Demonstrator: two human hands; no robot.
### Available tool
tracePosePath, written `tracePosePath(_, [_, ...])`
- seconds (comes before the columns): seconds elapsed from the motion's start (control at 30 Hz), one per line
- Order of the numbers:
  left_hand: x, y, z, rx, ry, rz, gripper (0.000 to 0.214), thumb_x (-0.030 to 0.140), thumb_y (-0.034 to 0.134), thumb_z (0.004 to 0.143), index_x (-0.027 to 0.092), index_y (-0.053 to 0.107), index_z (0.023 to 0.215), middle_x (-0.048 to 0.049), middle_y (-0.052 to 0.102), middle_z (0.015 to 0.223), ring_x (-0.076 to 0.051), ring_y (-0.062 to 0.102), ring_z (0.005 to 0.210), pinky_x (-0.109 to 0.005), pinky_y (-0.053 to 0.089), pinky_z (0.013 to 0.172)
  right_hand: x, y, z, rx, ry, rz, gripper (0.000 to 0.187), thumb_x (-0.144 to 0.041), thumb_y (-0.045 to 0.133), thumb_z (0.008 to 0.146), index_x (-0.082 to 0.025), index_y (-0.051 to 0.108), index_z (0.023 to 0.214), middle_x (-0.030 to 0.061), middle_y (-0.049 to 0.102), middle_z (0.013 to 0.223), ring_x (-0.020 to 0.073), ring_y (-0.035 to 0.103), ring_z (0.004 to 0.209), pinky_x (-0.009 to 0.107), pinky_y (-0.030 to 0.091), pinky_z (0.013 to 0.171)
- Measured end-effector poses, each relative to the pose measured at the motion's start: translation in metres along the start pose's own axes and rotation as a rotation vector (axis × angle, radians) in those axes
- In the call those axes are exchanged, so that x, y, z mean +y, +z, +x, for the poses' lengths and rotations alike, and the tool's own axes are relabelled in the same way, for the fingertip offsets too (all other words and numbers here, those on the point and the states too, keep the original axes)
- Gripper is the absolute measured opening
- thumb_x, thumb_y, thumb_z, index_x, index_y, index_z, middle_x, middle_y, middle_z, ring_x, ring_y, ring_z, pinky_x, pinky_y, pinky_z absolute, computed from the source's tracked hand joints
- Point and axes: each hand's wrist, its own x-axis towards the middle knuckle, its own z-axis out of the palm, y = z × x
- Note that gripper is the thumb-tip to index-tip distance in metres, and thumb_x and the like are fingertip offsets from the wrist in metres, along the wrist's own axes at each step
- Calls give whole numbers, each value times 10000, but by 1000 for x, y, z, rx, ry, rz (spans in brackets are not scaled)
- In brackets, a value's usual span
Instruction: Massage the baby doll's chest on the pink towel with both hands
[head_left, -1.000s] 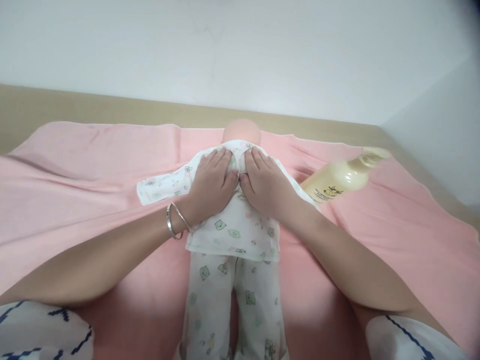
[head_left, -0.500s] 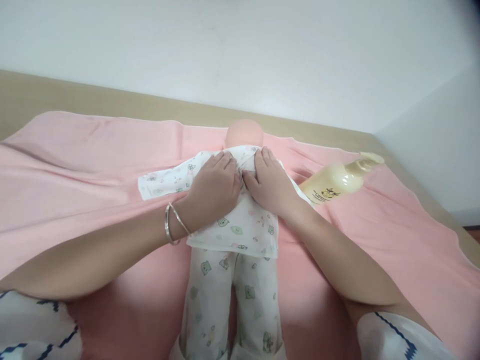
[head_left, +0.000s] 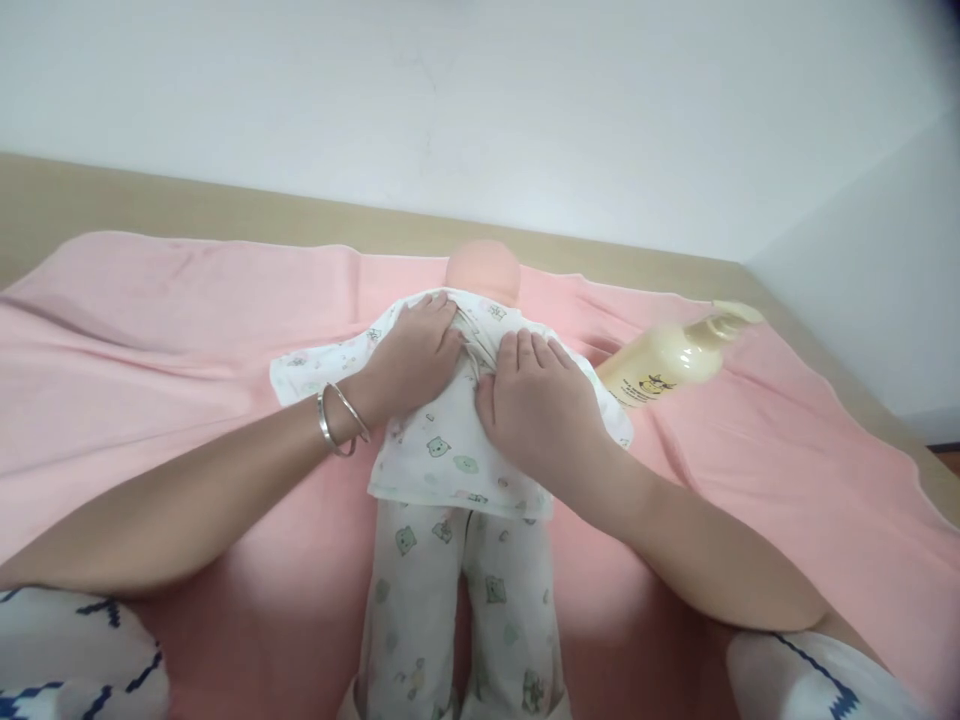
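Note:
A baby doll (head_left: 481,268) lies on a pink blanket (head_left: 150,330), its bald head pointing away from me. It wears a white top (head_left: 450,450) and trousers (head_left: 420,600) printed with small animals. My left hand (head_left: 415,355), with two silver bangles at the wrist, lies flat on the doll's upper torso, fingers stretched toward the collar. My right hand (head_left: 534,400) lies flat beside it, a little lower on the top, fingers together. Both palms press on the cloth and neither hand holds anything.
A cream pump bottle (head_left: 675,362) with a cartoon label lies on the blanket to the right of the doll, close to my right wrist. A tan bed edge (head_left: 225,212) runs along the white wall behind. My white, blue-patterned clothing shows in both lower corners.
My right hand has slid down the doll's top toward me. My left hand has shifted up and left toward the shoulder, so the two hands no longer sit level.

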Motion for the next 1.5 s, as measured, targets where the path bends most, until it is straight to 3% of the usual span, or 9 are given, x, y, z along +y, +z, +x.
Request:
tracePosePath(0.17, [4, 2, -2, 45, 7, 33, 522, 234, 233, 1041, 40, 606, 1350, -217, 627, 1472, -330, 527, 1472, -560, 401, 1291, 12, 4, 16, -44, 37, 150, 593, -310, 336, 1075, 76, 560, 1465, 304, 588, 1503, 399, 536, 1457, 561, 452, 1213])
tracePosePath(0.3, [21, 0, -20, 18, 28, 85, 580, 251, 230, 1054, -25, 530, 1466, -257, 540, 1575, -360, 452, 1542, -586, 374, 1307, 34, 16, 43, -91, 73, 313, 551, -355, 280, 1102, -9, 584, 1405, 263, 579, 1526, 371, 489, 1500, 567, 405, 1244])
tracePosePath(0.47, [36, -3, -35, -27, 77, 81, 587, 223, 322, 1024, 1, 474, 1546, -226, 449, 1669, -361, 343, 1620, -567, 313, 1352, 44, 24, 52, -140, 37, 310, 616, -350, 219, 1100, 43, 498, 1483, 297, 464, 1617, 403, 391, 1566, 668, 272, 1293])
tracePosePath(0.63, [14, -4, -13, -1, 93, -34, 471, 190, 303, 1021, 106, 650, 1328, -167, 642, 1457, -322, 548, 1456, -545, 441, 1278, 21, 17, 21, -85, -55, 249, 712, -362, 293, 1073, 123, 359, 1590, 327, 377, 1661, 433, 345, 1588, 616, 301, 1314])
tracePosePath(0.77, [-5, 10, -2, 95, 134, -95, 465, 218, 286, 1042, 170, 657, 1318, -126, 653, 1445, -296, 556, 1439, -547, 403, 1305, 9, 14, 5, -33, -114, 299, 675, -325, 293, 1068, 95, 423, 1580, 292, 392, 1668, 397, 303, 1616, 564, 272, 1349])
tracePosePath(0.9, [-2, 25, -5, 132, -37, -124, 561, 330, 245, 1088, 104, 552, 1500, -161, 518, 1633, -320, 407, 1583, -591, 295, 1350, 18, 21, 27, -50, -17, 452, 638, -319, 265, 1084, 28, 453, 1584, 227, 421, 1673, 340, 317, 1619, 551, 273, 1349])
tracePosePath(1.0, [2, 32, -5, 180, -129, -129, 566, 360, 312, 1083, 96, 554, 1522, -174, 480, 1669, -344, 387, 1598, -598, 272, 1353, 22, 29, 51, -90, 91, 450, 658, -323, 311, 1085, 108, 405, 1573, 290, 385, 1672, 384, 318, 1608, 530, 271, 1338])
tracePosePath(1.23, [2, 37, 0, 208, -127, -81, 521, 287, 358, 1063, 106, 592, 1492, -157, 532, 1633, -302, 442, 1564, -500, 290, 1357, 2, 45, 55, 111, 260, 360, 576, -288, 342, 1074, 44, 490, 1521, 272, 469, 1624, 374, 405, 1547, 513, 290, 1301])
tracePosePath(1.5, [0, 43, 7, 218, -124, -64, 504, 272, 365, 1054, 96, 593, 1467, -173, 573, 1586, -321, 467, 1530, -513, 313, 1332, 6, 52, 55, 158, 270, 338, 537, -287, 360, 1060, -11, 557, 1476, 231, 547, 1569, 359, 475, 1475, 474, 313, 1275])
